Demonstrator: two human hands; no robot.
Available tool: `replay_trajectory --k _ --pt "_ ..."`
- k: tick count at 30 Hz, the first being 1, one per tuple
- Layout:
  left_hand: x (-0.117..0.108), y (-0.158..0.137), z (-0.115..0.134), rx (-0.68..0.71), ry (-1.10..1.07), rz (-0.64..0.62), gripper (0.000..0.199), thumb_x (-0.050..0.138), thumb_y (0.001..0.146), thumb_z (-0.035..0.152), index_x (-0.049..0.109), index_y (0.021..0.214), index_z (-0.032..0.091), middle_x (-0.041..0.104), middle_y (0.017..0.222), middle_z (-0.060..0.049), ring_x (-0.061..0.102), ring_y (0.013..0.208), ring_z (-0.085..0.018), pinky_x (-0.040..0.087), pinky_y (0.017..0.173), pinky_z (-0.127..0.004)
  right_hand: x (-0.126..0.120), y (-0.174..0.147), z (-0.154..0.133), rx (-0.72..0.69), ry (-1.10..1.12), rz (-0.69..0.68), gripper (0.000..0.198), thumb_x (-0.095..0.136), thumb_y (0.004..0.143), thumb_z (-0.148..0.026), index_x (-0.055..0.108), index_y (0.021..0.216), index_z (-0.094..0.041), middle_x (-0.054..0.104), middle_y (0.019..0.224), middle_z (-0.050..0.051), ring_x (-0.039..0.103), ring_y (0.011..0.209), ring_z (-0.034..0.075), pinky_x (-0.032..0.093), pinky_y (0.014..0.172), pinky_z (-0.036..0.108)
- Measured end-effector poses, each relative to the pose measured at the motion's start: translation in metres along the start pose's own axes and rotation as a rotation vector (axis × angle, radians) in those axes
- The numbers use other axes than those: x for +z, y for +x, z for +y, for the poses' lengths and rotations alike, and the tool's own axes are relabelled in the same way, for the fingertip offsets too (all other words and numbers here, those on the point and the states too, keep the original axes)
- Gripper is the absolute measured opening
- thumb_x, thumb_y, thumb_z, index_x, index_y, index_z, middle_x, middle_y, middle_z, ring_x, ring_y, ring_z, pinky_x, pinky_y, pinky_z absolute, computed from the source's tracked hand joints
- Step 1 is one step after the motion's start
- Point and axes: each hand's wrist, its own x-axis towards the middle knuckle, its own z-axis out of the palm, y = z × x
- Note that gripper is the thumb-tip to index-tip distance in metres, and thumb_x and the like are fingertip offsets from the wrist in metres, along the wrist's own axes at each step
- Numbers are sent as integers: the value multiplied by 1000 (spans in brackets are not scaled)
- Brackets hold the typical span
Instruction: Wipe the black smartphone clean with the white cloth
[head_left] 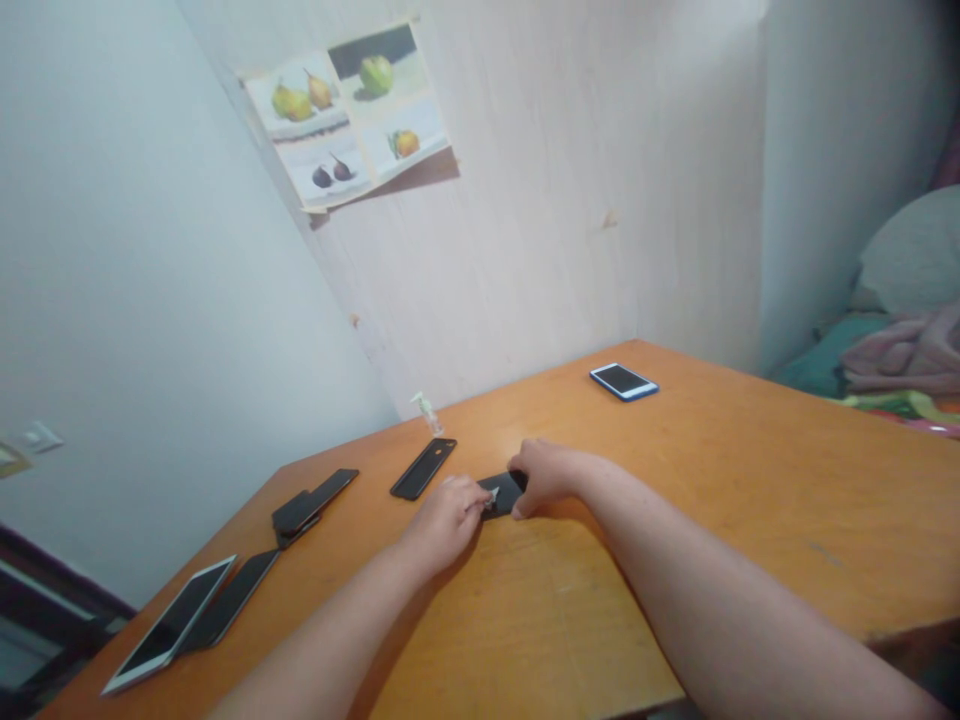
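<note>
A black phone (505,494) lies flat on the table in front of me, its ends partly covered by my hands. My right hand (546,474) grips its right end, thumb on the near edge and fingers on the far edge. At the left end, my left hand (450,515) pinches a small crumpled whitish piece, like tissue (492,497), against the dark surface. Just beyond my left hand rests an empty black phone case (424,468), and behind that stands a small clear pump bottle (428,414).
On the orange wooden table (712,480), a white-fronted phone in a blue case (624,382) lies at the far right. Along the left edge are a white tablet (172,625), a dark tablet or cover (231,603) and a stack of dark flat cases (313,503). Walls border the table's far side.
</note>
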Motion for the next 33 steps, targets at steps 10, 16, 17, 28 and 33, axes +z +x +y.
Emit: replay_trajectory --k 10,16,17,28,33 --pt "11 17 1 -58 -1 36 21 50 86 13 70 89 19 65 84 -5 59 83 -18 44 75 -30 -8 -2 3 22 -11 -54 64 72 57 -63 71 105 -21 67 103 12 63 93 29 46 68 31" --pt "5 7 18 65 -65 -13 23 47 90 15 69 93 21 66 90 -6 59 87 -18 44 77 -30 -13 -7 -2 47 8 -62 63 74 56 -60 72 105 -22 69 102 11 64 89 28 45 65 29" --pt "6 12 16 52 -57 -16 23 48 90 15 69 93 21 65 88 -6 59 86 -18 44 76 -30 -13 -7 -2 55 17 -65 62 74 56 -60 72 105 -22 70 102 11 64 88 27 45 64 29" --pt "17 25 14 -34 30 25 24 48 87 14 70 92 21 62 84 -5 57 84 -19 43 74 -30 -1 2 10 26 111 -86 57 74 55 -57 71 100 -23 71 94 6 65 81 23 42 59 27" --pt "9 12 25 58 -30 -3 25 45 90 16 69 95 22 63 88 -6 57 86 -19 43 75 -30 -1 3 11 14 140 -97 56 77 53 -55 70 98 -23 71 96 5 65 82 24 43 59 27"
